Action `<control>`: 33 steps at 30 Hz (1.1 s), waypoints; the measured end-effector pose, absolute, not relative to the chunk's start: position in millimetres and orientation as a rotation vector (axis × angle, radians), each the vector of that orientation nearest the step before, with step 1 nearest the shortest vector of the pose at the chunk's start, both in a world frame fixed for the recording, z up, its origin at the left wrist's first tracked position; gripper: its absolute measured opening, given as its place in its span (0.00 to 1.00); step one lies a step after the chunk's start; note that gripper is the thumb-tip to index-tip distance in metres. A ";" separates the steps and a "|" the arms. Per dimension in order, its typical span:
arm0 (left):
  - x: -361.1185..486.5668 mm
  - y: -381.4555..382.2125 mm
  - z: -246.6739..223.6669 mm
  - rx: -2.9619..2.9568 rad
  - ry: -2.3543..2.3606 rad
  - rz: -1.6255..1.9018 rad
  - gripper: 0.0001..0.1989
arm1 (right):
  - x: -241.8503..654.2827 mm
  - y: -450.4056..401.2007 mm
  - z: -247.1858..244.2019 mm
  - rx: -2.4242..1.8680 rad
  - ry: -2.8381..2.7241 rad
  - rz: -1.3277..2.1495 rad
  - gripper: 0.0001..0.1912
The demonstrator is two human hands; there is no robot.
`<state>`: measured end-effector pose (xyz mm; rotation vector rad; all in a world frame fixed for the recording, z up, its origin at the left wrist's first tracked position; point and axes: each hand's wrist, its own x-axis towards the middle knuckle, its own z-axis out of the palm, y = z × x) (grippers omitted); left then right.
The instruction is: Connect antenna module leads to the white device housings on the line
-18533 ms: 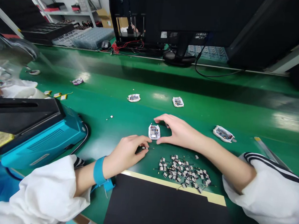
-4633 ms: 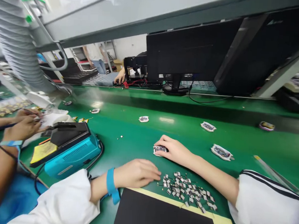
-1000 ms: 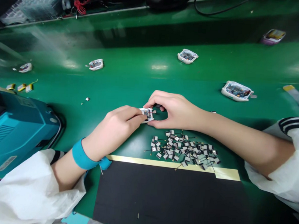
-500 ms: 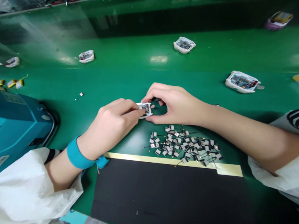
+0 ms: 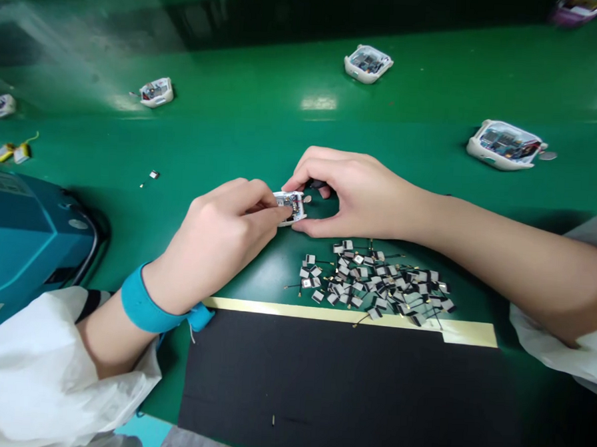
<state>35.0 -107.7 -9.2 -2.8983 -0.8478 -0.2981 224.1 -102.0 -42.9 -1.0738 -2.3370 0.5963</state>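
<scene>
Five open white plastic casings with circuit boards inside are in view, and just one of them is being worked on: the small white casing (image 5: 300, 201) between the hands, low on the green tabletop (image 5: 243, 140). Its board is already in, its top is open, and a small round silvery disc (image 5: 308, 199) sits just outside its rim — so it looks partway along rather than finished. Whether anything has been seated under the fingertips cannot be told.

Four other white casings (image 5: 368, 64) (image 5: 505, 144) (image 5: 156, 92) (image 5: 1, 106) lie well apart, uncovered too. Dozens of small grey-and-black parts with thin black leads (image 5: 359, 261) form a loose heap near the right forearm, outside any casing, some reaching the pale yellow strip (image 5: 274, 309) along the black mat (image 5: 345, 386).

The left hand (image 5: 218, 236), a teal band (image 5: 141, 302) at its wrist, comes in from the side, palm down, thumb and forefinger drawn close together and pressing into the casing; what they pinch, if anything, is hidden. The right hand (image 5: 370, 197) arches in a C, thumb at the near corner and fingers at the far one, clamping the casing — a small dark object (image 5: 315, 184) shows by its curled fingers, too unclear to name.
</scene>
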 end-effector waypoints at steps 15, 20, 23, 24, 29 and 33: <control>37.6 -109.6 -9.1 -2.936 -0.966 -0.299 0.11 | 224.2 -103.6 -39.2 -1.108 -2.345 0.652 0.15; 38.2 -110.4 -8.1 -2.947 -1.002 -0.283 0.12 | 224.3 -103.6 -38.6 -1.116 -2.352 0.677 0.16; 38.3 -111.1 -7.6 -2.921 -1.000 -0.255 0.12 | 224.3 -103.5 -38.5 -1.113 -2.350 0.679 0.16; 38.2 -111.2 -7.6 -2.916 -0.997 -0.242 0.13 | 224.3 -103.5 -38.5 -1.113 -2.349 0.680 0.16; 37.4 -110.5 -8.0 -2.887 -0.934 -0.237 0.12 | 224.2 -103.6 -38.9 -1.110 -2.340 0.675 0.16; 36.5 -109.8 -8.5 -2.873 -0.887 -0.249 0.11 | 224.3 -103.6 -39.1 -1.100 -2.334 0.674 0.15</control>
